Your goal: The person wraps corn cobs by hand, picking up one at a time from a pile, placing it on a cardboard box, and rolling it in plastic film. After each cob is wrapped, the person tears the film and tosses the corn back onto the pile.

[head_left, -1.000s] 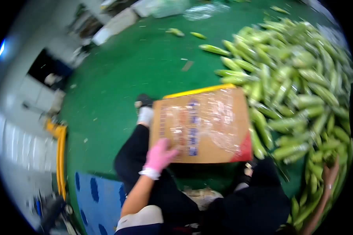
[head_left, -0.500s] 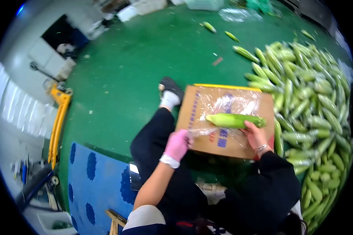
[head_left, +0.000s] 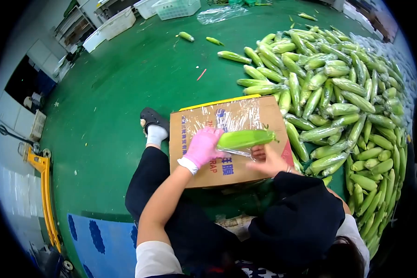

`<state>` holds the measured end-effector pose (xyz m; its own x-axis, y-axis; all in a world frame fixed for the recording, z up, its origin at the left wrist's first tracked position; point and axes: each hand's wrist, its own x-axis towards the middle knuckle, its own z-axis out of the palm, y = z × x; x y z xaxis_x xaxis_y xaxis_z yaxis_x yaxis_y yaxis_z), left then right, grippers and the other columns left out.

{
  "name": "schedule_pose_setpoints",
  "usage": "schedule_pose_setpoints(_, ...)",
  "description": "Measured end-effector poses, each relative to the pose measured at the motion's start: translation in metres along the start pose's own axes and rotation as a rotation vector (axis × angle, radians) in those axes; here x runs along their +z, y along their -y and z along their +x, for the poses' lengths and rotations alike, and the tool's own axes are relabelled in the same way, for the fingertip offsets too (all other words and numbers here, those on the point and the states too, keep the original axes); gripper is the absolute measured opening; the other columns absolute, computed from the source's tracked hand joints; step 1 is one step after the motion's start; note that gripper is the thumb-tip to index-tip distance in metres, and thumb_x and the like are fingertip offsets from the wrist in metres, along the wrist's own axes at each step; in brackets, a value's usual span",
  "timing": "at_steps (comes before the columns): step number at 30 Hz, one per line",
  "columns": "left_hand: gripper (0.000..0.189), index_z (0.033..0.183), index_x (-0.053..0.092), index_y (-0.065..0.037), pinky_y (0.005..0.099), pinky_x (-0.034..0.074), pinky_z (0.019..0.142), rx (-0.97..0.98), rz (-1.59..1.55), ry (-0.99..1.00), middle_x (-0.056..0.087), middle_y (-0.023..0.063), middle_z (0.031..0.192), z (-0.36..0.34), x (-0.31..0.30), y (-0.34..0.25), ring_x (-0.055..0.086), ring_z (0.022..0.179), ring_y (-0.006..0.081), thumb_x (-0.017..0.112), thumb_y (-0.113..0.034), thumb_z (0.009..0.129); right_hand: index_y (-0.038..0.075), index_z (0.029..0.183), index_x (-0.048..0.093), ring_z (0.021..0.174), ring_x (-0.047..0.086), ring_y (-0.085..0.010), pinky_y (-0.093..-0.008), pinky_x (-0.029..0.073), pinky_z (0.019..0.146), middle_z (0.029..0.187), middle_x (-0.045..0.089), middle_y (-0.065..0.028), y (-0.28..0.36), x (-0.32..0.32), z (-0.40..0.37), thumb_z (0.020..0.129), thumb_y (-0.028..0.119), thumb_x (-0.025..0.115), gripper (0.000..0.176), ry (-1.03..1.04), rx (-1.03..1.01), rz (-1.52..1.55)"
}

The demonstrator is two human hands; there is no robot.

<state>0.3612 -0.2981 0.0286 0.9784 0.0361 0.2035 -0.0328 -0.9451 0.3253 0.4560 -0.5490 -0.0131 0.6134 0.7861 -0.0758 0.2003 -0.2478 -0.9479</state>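
Note:
My left hand (head_left: 204, 147), in a pink glove, is closed round the left end of a green ear of corn (head_left: 248, 138). The ear lies level above a cardboard box (head_left: 190, 125), its leafy end to the right. Beneath the ear's right part is my right hand (head_left: 269, 162), bare, with its fingers apart; clear film lies between it and the ear. More clear film (head_left: 245, 116) is spread on the box top, creased and shiny.
A large heap of corn ears (head_left: 333, 109), many in clear film, lies right of the box. Loose ears (head_left: 234, 56) are beyond it. White crates (head_left: 176, 8) stand at the back, a yellow pallet jack (head_left: 44, 173) at the left, a blue mat (head_left: 102, 241) at lower left.
My left hand has moved from the film onto the left end of the ear. My right hand has let go of the ear's right end and opened below it. The view has shifted right.

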Motion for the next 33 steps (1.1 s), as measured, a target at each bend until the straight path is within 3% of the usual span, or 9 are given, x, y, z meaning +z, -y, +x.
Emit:
schedule_pose_setpoints(2,0.067,0.111,0.061,-0.006,0.0431,0.047,0.086,0.085,0.154,0.087,0.064,0.0148,0.094,0.002,-0.005,0.008,0.059,0.095,0.0333,0.084,-0.046,0.062,0.003,0.116,0.057,0.101,0.059,-0.0296,-0.0376,0.048,0.084,0.100,0.061,-0.0118,0.034,-0.013,-0.027,0.082,0.022,0.074,0.043,-0.201,-0.441,-0.849)
schedule_pose_setpoints(4,0.065,0.110,0.062,-0.006,0.0417,0.048,0.082,0.097,0.192,0.109,0.064,0.0138,0.092,-0.002,-0.024,0.001,0.060,0.094,0.0327,0.084,-0.044,0.062,0.005,0.098,0.061,0.092,0.060,-0.0351,-0.0409,0.049,0.078,0.094,0.061,-0.0139,-0.031,-0.037,-0.024,0.076,0.013,0.070,0.025,-0.187,-0.427,-0.945)
schedule_pose_setpoints(6,0.064,0.112,0.061,-0.005,0.0418,0.049,0.081,0.041,0.205,0.055,0.064,0.0134,0.092,-0.014,-0.033,0.004,0.060,0.094,0.0328,0.084,-0.040,0.063,0.003,0.087,0.060,0.072,0.060,-0.0363,-0.0444,0.049,0.063,0.083,0.060,-0.0177,-0.029,-0.083,-0.017,0.079,0.001,0.059,0.008,-0.521,-0.448,-0.696)
schedule_pose_setpoints(8,0.064,0.112,0.061,-0.005,0.0419,0.050,0.080,0.016,0.218,0.069,0.064,0.0132,0.092,-0.033,-0.033,0.015,0.060,0.094,0.0328,0.085,-0.037,0.062,-0.001,0.086,0.059,0.068,0.058,-0.0353,-0.0410,0.047,0.063,0.076,0.059,-0.0181,-0.020,-0.141,-0.011,0.087,0.001,0.060,0.002,-0.852,-0.163,-0.509)
schedule_pose_setpoints(10,0.064,0.113,0.060,-0.005,0.0421,0.050,0.079,-0.014,0.242,0.097,0.064,0.0130,0.092,-0.044,-0.024,0.014,0.060,0.094,0.0329,0.085,-0.035,0.062,0.000,0.090,0.060,0.071,0.059,-0.0338,-0.0396,0.049,0.066,0.078,0.060,-0.0170,0.000,-0.146,-0.013,0.086,0.011,0.068,0.015,-0.642,-0.066,-0.318)
schedule_pose_setpoints(14,0.063,0.112,0.060,-0.004,0.0421,0.050,0.081,-0.028,0.115,0.022,0.064,0.0144,0.095,-0.041,-0.012,0.001,0.060,0.094,0.0339,0.086,-0.029,0.060,0.006,0.100,0.065,0.104,0.057,-0.0307,-0.0394,0.046,0.089,0.109,0.061,-0.0109,0.006,-0.053,-0.021,0.078,0.032,0.079,0.037,-0.090,-0.483,-0.557)
schedule_pose_setpoints(17,0.061,0.111,0.061,-0.003,0.0421,0.050,0.081,-0.091,0.046,-0.039,0.064,0.0160,0.097,-0.041,-0.020,-0.003,0.059,0.094,0.0347,0.086,-0.028,0.061,0.010,0.103,0.067,0.111,0.052,-0.0323,-0.0438,0.043,0.093,0.116,0.058,-0.0092,0.013,-0.025,-0.012,0.078,0.026,0.076,0.031,-0.099,-0.474,-0.717)
schedule_pose_setpoints(24,0.060,0.110,0.060,-0.001,0.0431,0.049,0.081,-0.073,0.075,0.005,0.064,0.0174,0.097,-0.033,-0.045,-0.013,0.058,0.093,0.0360,0.086,-0.027,0.062,0.007,0.088,0.063,0.077,0.062,-0.0256,-0.0365,0.050,0.065,0.082,0.058,-0.0087,0.020,-0.060,-0.007,0.072,-0.005,0.060,0.020,-0.356,-0.658,-0.546)
schedule_pose_setpoints(33,0.056,0.102,0.059,-0.004,0.0439,0.050,0.071,-0.043,0.036,0.025,0.058,0.0161,0.083,-0.067,-0.013,-0.080,0.060,0.082,0.0345,0.083,-0.041,0.068,-0.004,0.089,0.062,0.060,0.063,-0.0106,-0.0263,0.052,0.054,0.070,0.062,-0.0058,0.024,-0.084,0.002,0.094,0.000,0.053,0.011,-0.562,-0.042,0.270)
